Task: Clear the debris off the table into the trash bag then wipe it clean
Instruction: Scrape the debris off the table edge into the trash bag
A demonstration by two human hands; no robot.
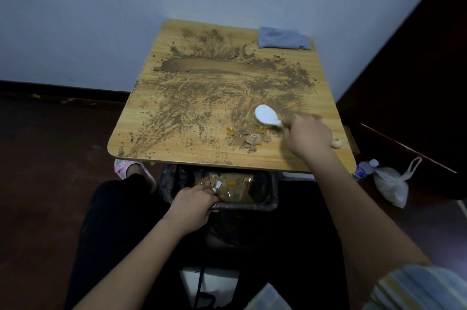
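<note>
A white-backed brush [267, 115] is gripped by the right hand [309, 136], whose fingers are curled round its handle; the pale wooden end of the handle is seen sticking out behind the hand near the right edge of the tabletop [177, 39]. The brush head is laid on the wooden surface just above a small heap of broken tan and yellow shards [249, 139], which lies close to the near edge. Brown soil [202, 77] is smeared and scattered over most of the tabletop, thickest in a dark band across the far half, with sweep marks running toward the near edge. A folded blue cloth [283, 38] is set at the far right corner, apart from the dirt. Directly below the near edge, a bin lined with a black trash bag [267, 191] is held at its near rim by the left hand [193, 204], the fingers hooked over the plastic; more shards of the same kind are seen inside it. On the floor to the right, a white plastic bag [393, 184] and a water bottle [364, 169] are lying side by side. A pink slipper [121, 165] is visible under the left corner of the tabletop.
</note>
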